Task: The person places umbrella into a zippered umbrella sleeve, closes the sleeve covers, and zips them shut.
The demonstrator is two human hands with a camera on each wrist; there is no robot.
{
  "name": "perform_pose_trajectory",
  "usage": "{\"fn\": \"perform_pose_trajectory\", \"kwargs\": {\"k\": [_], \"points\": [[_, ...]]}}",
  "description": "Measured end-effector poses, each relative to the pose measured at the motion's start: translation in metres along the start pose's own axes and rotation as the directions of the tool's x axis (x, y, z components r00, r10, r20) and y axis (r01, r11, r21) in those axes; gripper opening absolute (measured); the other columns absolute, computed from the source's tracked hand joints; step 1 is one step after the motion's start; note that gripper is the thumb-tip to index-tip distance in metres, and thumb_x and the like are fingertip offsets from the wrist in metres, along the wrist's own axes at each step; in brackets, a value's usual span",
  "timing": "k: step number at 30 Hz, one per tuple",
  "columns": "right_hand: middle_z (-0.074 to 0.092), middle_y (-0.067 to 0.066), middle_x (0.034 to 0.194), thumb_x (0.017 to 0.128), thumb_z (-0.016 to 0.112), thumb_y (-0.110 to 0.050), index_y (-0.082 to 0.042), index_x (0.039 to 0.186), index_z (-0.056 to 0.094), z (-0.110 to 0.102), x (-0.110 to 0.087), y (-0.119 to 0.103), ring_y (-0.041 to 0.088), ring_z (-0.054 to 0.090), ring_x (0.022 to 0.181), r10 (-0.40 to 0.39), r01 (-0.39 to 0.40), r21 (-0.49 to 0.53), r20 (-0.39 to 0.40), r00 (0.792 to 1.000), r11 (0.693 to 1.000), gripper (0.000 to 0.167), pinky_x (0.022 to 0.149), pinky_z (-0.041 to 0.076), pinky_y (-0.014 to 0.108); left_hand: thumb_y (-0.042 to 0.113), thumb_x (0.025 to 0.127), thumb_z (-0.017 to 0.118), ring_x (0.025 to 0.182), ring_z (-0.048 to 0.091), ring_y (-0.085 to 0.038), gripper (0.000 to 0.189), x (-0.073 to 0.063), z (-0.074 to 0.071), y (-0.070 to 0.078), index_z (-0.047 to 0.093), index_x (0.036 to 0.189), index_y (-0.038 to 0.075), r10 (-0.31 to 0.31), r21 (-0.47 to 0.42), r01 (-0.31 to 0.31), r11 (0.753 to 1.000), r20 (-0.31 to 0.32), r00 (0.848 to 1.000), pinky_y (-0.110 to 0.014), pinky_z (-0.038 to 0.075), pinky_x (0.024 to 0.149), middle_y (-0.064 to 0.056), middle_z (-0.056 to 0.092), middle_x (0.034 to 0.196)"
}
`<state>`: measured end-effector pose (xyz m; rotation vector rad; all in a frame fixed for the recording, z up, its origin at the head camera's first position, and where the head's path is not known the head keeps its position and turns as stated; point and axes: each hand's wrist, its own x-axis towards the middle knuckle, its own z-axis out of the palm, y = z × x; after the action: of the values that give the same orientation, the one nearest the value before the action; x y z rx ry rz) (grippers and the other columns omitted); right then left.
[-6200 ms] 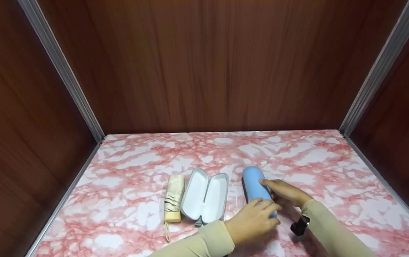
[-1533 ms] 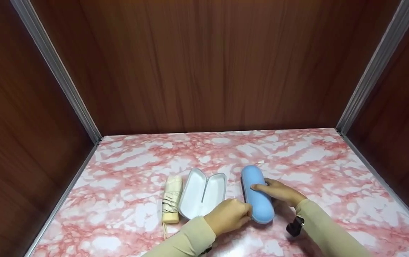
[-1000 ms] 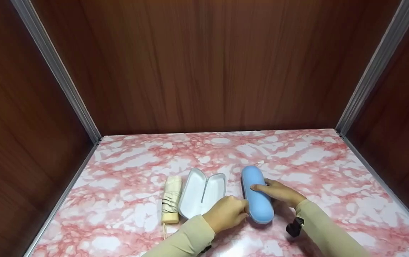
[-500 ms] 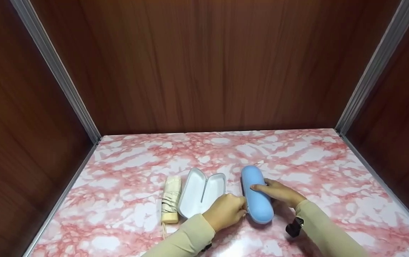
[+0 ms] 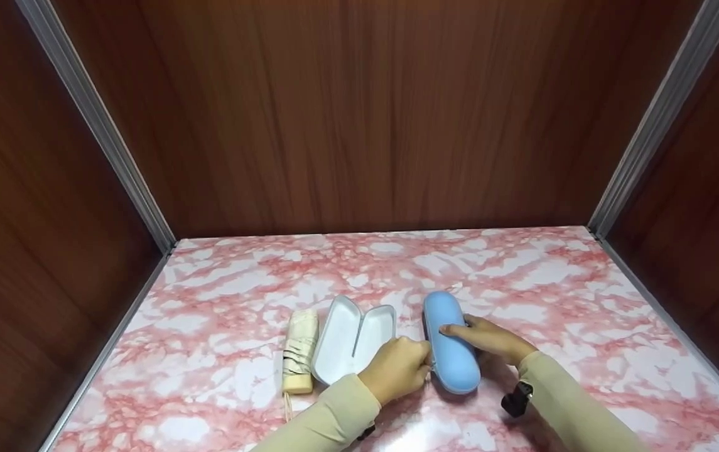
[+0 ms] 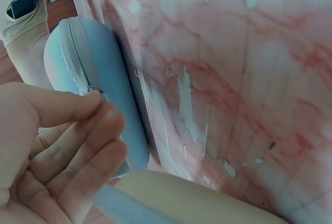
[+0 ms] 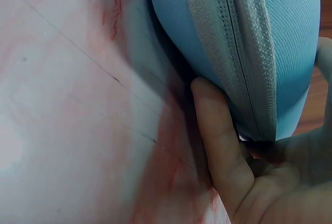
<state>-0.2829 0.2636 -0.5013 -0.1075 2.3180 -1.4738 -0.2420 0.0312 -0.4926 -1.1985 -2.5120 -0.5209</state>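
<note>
A light blue zip-up case (image 5: pixel 456 367), rounded at both ends, lies lengthwise on the table in the head view. My left hand (image 5: pixel 397 369) is at its left side. In the left wrist view, the thumb and forefinger pinch the zipper pull (image 6: pixel 93 90) on the grey zip band. My right hand (image 5: pixel 491 337) grips the case from the right, its thumb across the top. One finger reaches low beside the case (image 7: pixel 293 53) in the right wrist view, where the zip edges meet. The pull is hidden behind the fingers in the head view.
An opened glasses case (image 5: pixel 340 339) with a white inside lies left of the blue case, partly behind my left hand. Beside it is a folded cream umbrella (image 5: pixel 301 342) with a yellow handle and cord. Wooden panels (image 5: pixel 359 125) enclose the pink-and-white marbled table (image 5: pixel 221 282).
My left hand has gone from over the blue case's near end to its zip, then slid slowly away from me along the left side. My right hand stays put lately, its thumb farther across.
</note>
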Motion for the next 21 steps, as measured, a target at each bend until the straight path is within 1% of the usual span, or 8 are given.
{"fn": "perform_pose_trajectory", "kwargs": {"k": [3, 6, 9, 13, 18, 21], "points": [[0.064, 0.017, 0.118, 0.093, 0.065, -0.049, 0.010, 0.150, 0.030, 0.0003, -0.0001, 0.0005, 0.032, 0.062, 0.108, -0.003, 0.003, -0.003, -0.001, 1.000, 1.000, 0.089, 0.096, 0.047, 0.052, 0.005, 0.076, 0.077, 0.058, 0.062, -0.006, 0.016, 0.0006, -0.0007, 0.0013, 0.065, 0.074, 0.015, -0.002, -0.002, 0.002, 1.000, -0.025, 1.000, -0.016, 0.048, 0.054, 0.008, 0.066, 0.064], [0.063, 0.017, 0.120, 0.092, 0.065, -0.050, 0.009, 0.151, 0.029, 0.0010, -0.0004, 0.0002, 0.032, 0.062, 0.109, 0.001, -0.001, -0.007, -0.004, 1.000, 1.000, 0.090, 0.097, 0.046, 0.052, 0.003, 0.074, 0.076, 0.057, 0.060, -0.005, 0.018, 0.0006, -0.0010, 0.0019, 0.063, 0.071, 0.015, -0.010, -0.010, 0.010, 1.000, -0.034, 0.999, -0.017, 0.047, 0.053, 0.008, 0.064, 0.062], [0.063, 0.018, 0.121, 0.092, 0.065, -0.050, 0.010, 0.151, 0.028, 0.0027, -0.0005, -0.0007, 0.033, 0.061, 0.109, 0.003, -0.003, -0.014, -0.004, 1.000, 1.000, 0.091, 0.097, 0.046, 0.053, 0.002, 0.074, 0.076, 0.056, 0.059, -0.005, 0.019, 0.0000, -0.0013, 0.0017, 0.062, 0.070, 0.015, -0.020, -0.018, 0.020, 1.000, -0.025, 0.999, -0.017, 0.045, 0.051, 0.008, 0.063, 0.061], [0.062, 0.020, 0.121, 0.092, 0.064, -0.051, 0.012, 0.150, 0.027, 0.0043, -0.0024, -0.0015, 0.034, 0.062, 0.109, 0.010, -0.010, -0.024, -0.005, 1.000, 1.000, 0.093, 0.096, 0.048, 0.054, 0.004, 0.077, 0.077, 0.057, 0.060, -0.004, 0.017, -0.0013, -0.0009, 0.0023, 0.064, 0.073, 0.015, -0.034, -0.017, 0.034, 0.999, -0.005, 0.999, -0.016, 0.046, 0.053, 0.008, 0.065, 0.063], [0.062, 0.019, 0.120, 0.091, 0.066, -0.052, 0.011, 0.149, 0.028, 0.0026, -0.0037, -0.0010, 0.033, 0.062, 0.107, 0.023, -0.024, -0.043, -0.018, 1.000, 0.999, 0.094, 0.094, 0.049, 0.053, 0.011, 0.080, 0.080, 0.061, 0.061, -0.003, 0.015, -0.0027, -0.0013, 0.0047, 0.066, 0.076, 0.015, -0.028, 0.007, 0.027, 1.000, 0.036, 0.999, -0.014, 0.047, 0.056, 0.009, 0.067, 0.068], [0.062, 0.019, 0.120, 0.090, 0.067, -0.053, 0.010, 0.149, 0.029, 0.0013, -0.0041, -0.0006, 0.032, 0.061, 0.107, 0.031, -0.033, -0.055, -0.029, 0.999, 0.998, 0.094, 0.095, 0.048, 0.053, 0.013, 0.081, 0.081, 0.061, 0.059, 0.000, 0.014, -0.0037, -0.0028, 0.0062, 0.068, 0.077, 0.014, -0.018, 0.002, 0.018, 1.000, 0.059, 0.998, -0.013, 0.046, 0.057, 0.009, 0.067, 0.069]]}}
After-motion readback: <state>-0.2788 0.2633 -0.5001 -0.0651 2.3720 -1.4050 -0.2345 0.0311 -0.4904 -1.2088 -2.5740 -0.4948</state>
